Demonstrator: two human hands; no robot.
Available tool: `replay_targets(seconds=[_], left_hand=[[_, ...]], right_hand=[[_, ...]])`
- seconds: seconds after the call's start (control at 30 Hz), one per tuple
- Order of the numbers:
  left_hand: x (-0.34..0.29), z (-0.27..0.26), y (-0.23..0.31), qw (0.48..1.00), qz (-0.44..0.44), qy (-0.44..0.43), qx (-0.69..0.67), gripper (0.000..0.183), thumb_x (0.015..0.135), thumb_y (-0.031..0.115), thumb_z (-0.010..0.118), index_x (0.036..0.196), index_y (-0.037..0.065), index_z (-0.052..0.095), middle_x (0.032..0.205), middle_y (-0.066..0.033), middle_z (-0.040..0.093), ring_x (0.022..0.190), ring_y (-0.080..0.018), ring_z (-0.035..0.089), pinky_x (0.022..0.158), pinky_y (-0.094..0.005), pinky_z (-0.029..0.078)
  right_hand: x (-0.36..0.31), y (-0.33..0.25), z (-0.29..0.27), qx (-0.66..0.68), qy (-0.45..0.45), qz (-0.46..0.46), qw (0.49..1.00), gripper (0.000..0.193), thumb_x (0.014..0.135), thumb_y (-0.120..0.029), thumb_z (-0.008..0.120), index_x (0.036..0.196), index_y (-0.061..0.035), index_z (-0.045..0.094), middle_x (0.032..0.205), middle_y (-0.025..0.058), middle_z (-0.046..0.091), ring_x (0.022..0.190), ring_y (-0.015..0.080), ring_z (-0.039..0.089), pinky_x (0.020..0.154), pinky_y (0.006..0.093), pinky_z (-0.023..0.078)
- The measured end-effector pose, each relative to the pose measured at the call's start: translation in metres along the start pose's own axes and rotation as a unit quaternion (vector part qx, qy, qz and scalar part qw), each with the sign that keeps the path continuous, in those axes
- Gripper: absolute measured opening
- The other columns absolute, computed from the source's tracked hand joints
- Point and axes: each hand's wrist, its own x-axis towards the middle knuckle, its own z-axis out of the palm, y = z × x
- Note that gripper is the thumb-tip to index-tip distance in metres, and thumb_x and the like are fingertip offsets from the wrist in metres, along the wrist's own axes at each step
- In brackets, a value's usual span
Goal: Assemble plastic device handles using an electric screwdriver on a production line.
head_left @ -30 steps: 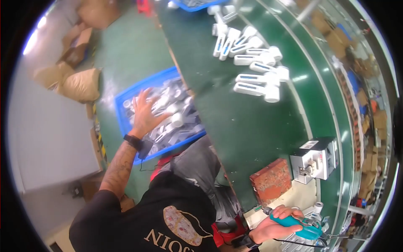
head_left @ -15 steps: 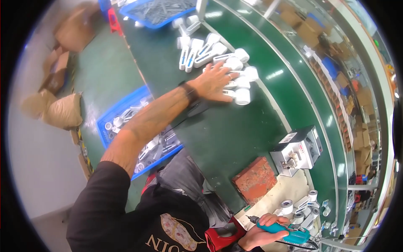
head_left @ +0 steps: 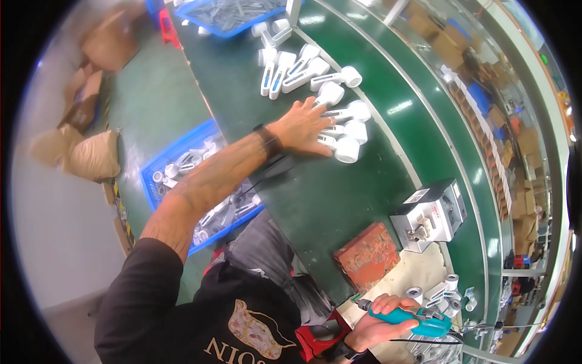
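My left hand [head_left: 303, 127] reaches across the green worktop with its fingers spread. Its fingertips lie on the handles of several white pieces shaped like handheld shower heads [head_left: 347, 150], whose round heads point away from me. More of these pieces, some with a blue strip in the handle [head_left: 279, 76], lie just beyond. Whether the fingers grip any handle cannot be made out. At the lower right my right hand [head_left: 382, 324] is closed around a teal electric screwdriver [head_left: 427, 323], its dark tip pointing left.
A reddish block [head_left: 368, 258] and a small black-and-white machine [head_left: 427, 217] sit on the green worktop [head_left: 303, 212]. White parts [head_left: 436, 294] lie beside the screwdriver. Blue crates of parts stand at my left [head_left: 151, 200] and at the far end [head_left: 224, 30]. A green conveyor [head_left: 400, 109] runs alongside.
My left hand has shifted slightly down and left, and the white pieces under it have slid nearer and spread apart. My right hand still holds the screwdriver, almost unmoved.
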Motion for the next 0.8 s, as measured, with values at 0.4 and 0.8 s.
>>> replay_targets(seconds=[0.4,0.8], left_hand=[[-0.198,-0.025,0.026,0.959,-0.161,0.183,-0.145,0.063,0.066,0.028,0.084,0.125,0.013,0.066,0.134,-0.0184,0.056,0.125,-0.0437,0.050,0.106,-0.0517,0.042],[-0.346,0.034,-0.035,0.908,-0.395,0.016,-0.137,0.060,0.071,0.038,0.086,0.120,0.007,0.068,0.123,-0.0193,0.061,0.123,-0.0400,0.052,0.107,-0.0487,0.042]], right_hand=[[-0.004,-0.004,-0.009,0.000,0.029,0.011,1.000,0.060,0.098,-0.066,0.047,0.108,-0.0080,0.055,0.064,0.0027,0.048,0.053,0.0147,0.043,0.052,0.0281,0.036],[0.002,0.002,0.016,0.022,-0.022,0.020,0.999,0.059,0.098,-0.065,0.048,0.105,-0.0075,0.056,0.067,0.0040,0.049,0.057,0.0169,0.047,0.055,0.0298,0.041]])
